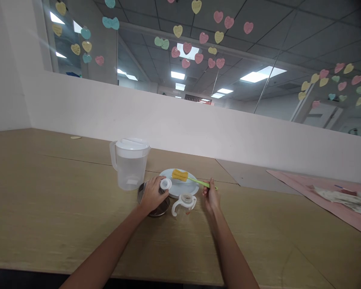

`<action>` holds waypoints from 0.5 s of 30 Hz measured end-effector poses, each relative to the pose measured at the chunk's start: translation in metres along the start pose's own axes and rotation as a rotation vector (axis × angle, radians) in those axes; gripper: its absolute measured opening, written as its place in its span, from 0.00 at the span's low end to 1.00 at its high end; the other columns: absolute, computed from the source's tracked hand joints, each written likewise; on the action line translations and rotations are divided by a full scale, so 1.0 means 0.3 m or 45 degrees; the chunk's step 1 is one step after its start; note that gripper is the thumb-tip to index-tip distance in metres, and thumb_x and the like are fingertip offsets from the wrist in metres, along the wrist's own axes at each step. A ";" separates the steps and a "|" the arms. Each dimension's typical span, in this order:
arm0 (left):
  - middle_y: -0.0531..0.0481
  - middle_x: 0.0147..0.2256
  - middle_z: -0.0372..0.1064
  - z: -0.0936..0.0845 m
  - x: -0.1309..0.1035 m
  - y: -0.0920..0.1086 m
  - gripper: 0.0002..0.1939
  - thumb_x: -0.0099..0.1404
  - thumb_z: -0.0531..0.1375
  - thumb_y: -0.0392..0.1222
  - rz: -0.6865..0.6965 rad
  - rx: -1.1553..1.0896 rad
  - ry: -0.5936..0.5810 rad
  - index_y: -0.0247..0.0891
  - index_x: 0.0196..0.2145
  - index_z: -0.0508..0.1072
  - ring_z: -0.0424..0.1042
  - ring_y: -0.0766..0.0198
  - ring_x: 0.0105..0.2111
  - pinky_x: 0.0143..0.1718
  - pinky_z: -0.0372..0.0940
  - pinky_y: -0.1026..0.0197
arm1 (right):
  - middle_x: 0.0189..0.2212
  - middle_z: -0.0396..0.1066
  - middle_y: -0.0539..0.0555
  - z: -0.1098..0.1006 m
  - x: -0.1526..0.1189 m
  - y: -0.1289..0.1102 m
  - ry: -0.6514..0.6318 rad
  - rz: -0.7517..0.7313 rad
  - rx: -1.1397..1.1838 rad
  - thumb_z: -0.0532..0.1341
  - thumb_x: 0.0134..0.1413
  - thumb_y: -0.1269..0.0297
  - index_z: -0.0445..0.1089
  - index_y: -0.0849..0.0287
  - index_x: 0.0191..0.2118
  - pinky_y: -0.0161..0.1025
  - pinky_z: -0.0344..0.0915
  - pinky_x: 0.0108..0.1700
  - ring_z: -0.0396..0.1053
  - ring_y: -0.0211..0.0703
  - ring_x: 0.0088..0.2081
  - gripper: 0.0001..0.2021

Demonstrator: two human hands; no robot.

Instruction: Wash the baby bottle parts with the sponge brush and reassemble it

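My left hand [152,194] is closed on a small round white lid [165,184], held above a dark metal bowl [159,212]. In my right hand [212,196] is the green handle of a sponge brush [202,183]. Its yellow sponge head points left, over a pale plate [193,190]. Between my hands, just in front of the plate, stands a small clear container with a white collar and handle [185,200]. Part of the bowl is hidden by my left hand.
A lidded clear plastic pitcher [131,166] with water in it stands behind my left hand. Pink cloth or paper [307,188] with a whitish cloth [339,200] on it covers the table's right side. A white wall [180,126] rises behind the table [63,200].
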State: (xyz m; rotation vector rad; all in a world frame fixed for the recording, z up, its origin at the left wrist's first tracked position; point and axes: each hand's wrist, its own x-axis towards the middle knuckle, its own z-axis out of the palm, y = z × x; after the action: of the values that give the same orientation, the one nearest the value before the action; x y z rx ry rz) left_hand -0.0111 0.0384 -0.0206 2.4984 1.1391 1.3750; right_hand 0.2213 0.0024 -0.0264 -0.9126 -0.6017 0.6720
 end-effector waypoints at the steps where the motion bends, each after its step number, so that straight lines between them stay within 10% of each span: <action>1: 0.47 0.45 0.67 0.002 0.000 -0.002 0.17 0.57 0.56 0.40 0.000 -0.035 0.013 0.39 0.46 0.63 0.66 0.55 0.46 0.48 0.59 0.54 | 0.11 0.55 0.42 -0.003 0.002 -0.002 0.009 0.040 0.038 0.61 0.43 0.43 0.65 0.61 0.25 0.28 0.50 0.15 0.51 0.28 0.13 0.22; 15: 0.49 0.36 0.68 -0.019 0.011 -0.068 0.11 0.52 0.50 0.33 -0.171 0.067 -0.080 0.40 0.35 0.64 0.68 0.58 0.39 0.40 0.63 0.57 | 0.11 0.52 0.40 -0.052 0.048 0.003 0.042 0.219 0.199 0.61 0.47 0.49 0.58 0.59 0.23 0.26 0.46 0.12 0.47 0.25 0.11 0.18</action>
State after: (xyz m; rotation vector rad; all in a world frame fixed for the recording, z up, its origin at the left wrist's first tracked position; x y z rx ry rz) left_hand -0.0260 0.0536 -0.0228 2.4297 1.3196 1.2397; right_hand 0.2415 0.0055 -0.0320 -0.8333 -0.4378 0.8454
